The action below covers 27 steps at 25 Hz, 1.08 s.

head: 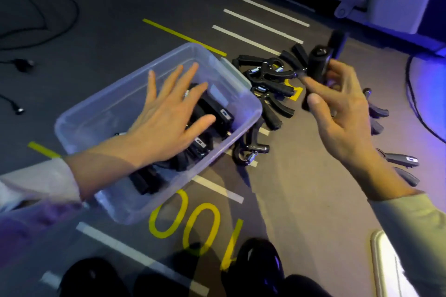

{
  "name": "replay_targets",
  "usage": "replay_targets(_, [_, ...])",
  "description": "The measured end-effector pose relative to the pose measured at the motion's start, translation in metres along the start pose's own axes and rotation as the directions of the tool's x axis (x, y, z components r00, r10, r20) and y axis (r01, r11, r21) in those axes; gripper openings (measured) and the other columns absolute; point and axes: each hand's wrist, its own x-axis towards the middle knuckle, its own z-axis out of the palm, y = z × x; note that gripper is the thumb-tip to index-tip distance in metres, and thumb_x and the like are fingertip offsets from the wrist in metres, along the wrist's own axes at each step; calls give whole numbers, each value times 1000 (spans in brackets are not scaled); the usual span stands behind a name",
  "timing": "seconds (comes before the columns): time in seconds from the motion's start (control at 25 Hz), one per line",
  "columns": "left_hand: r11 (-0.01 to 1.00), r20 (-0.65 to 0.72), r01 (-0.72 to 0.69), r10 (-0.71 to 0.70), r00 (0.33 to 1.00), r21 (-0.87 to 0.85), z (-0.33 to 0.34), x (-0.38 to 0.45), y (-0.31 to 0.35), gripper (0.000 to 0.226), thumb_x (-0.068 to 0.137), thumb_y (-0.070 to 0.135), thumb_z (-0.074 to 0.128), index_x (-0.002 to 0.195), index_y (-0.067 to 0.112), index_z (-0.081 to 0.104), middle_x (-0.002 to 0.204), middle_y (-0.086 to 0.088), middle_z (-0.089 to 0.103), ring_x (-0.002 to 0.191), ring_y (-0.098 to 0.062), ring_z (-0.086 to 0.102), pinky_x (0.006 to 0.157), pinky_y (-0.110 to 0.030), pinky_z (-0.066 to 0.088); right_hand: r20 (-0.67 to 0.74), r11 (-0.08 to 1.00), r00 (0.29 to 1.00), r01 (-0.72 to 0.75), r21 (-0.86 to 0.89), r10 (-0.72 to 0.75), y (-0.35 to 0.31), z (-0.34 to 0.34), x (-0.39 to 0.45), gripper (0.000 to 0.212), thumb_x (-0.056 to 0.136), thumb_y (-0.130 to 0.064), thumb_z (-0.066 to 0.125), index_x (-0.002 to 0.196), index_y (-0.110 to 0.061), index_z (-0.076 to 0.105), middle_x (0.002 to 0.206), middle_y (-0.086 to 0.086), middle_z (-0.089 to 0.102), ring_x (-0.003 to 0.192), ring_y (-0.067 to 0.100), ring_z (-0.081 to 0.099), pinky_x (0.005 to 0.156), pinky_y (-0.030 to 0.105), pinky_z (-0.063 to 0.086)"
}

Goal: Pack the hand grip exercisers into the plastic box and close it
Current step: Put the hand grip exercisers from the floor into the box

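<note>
on the dark marked floor, the left hand lies flat and spread on exercisers in the plastic box; the right hand pinches one exerciser (loosely, so it may slip); the pile waits beside.

The person wears a long-sleeved top in a pale, off-white fabric. The left sleeve ends at the wrist, leaving the left hand bare, with no rings or watch in view. The right sleeve also stops at the wrist, with a plain cuff edge, and the right hand is bare too. Two glossy black shoes show at the bottom edge, their rounded toes catching bluish light.
</note>
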Motion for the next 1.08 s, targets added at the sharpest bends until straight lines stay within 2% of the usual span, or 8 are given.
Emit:
replay_targets(0.12, [990, -34, 141, -140, 990, 12, -12, -22, -40, 72, 85, 59, 22, 135, 10, 40, 153, -16, 19, 140, -36, 16, 105, -64, 0, 54, 940, 951, 309, -147, -304, -53, 23, 19, 50, 97, -41, 28, 120, -14, 64, 139, 18, 42, 123, 30, 38, 100, 40, 29])
replay_targets(0.28, [960, -22, 281, -281, 960, -1, -18, -55, -82, 75, 85, 60, 18, 137, 9, 38, 154, -15, 15, 141, -33, 10, 107, -61, -4, 356, 829, 805, 545, -127, -475, -100, 65, 24, 54, 98, -44, 21, 112, -15, 64, 144, 13, 39, 105, 33, 52, 80, 41, 43])
replay_targets(0.48, [953, 15, 304, -304, 952, 12, -9, -84, -103, 74, 85, 58, 18, 137, 9, 36, 153, -15, 17, 140, -34, 12, 107, -62, -2, 658, 747, 595, 661, -74, -461, -118, 112, 23, 54, 96, -51, 23, 92, -16, 65, 147, 3, 36, 95, 23, 58, 62, 28, 38])
replay_targets(0.68, [952, 65, 306, -306, 950, 2, 1, -94, -108, 77, 83, 59, 19, 138, 8, 35, 153, -14, 17, 141, -35, 11, 107, -62, 1, 893, 698, 402, 698, -158, -200, -117, 136, 37, 74, 88, -62, 13, 94, -9, 65, 156, -19, 10, 110, 18, 45, 88, 26, 26])
replay_targets(0.8, [951, 92, 308, -305, 948, -23, 4, -96, -107, 79, 82, 61, 15, 141, 11, 30, 155, -12, 12, 142, -32, 8, 109, -60, 2, 906, 747, 398, 644, -166, -142, -120, 141, 40, 77, 88, -64, 15, 96, -7, 66, 154, -23, 14, 114, 17, 45, 95, 30, 30])
replay_targets(0.92, [947, 104, 318, -311, 945, -51, 5, -97, -107, 80, 81, 63, 13, 142, 12, 28, 156, -11, 6, 142, -30, 3, 111, -55, 1, 918, 813, 397, 536, -225, -8, -119, 144, 39, 78, 88, -66, 14, 94, -12, 71, 152, -24, 23, 121, 18, 48, 88, 29, 32])
replay_targets(1.04, [944, 121, 325, -316, 941, -55, 4, -97, -106, 80, 81, 63, 13, 143, 15, 25, 156, -11, 2, 143, -29, 0, 112, -53, 2, 813, 966, 582, 216, -142, -11, -117, 149, 35, 64, 85, -69, 19, 84, -21, 62, 110, -5, 63, 103, 26, 56, 80, 35, 43])
replay_targets(1.08, [944, 125, 325, -317, 940, -56, 4, -96, -106, 81, 80, 64, 11, 144, 15, 24, 156, -11, 2, 143, -29, -1, 112, -53, 2, 795, 988, 606, 119, -99, 6, -118, 151, 34, 53, 88, -64, 24, 84, -23, 58, 92, -1, 62, 93, 25, 55, 79, 37, 43])
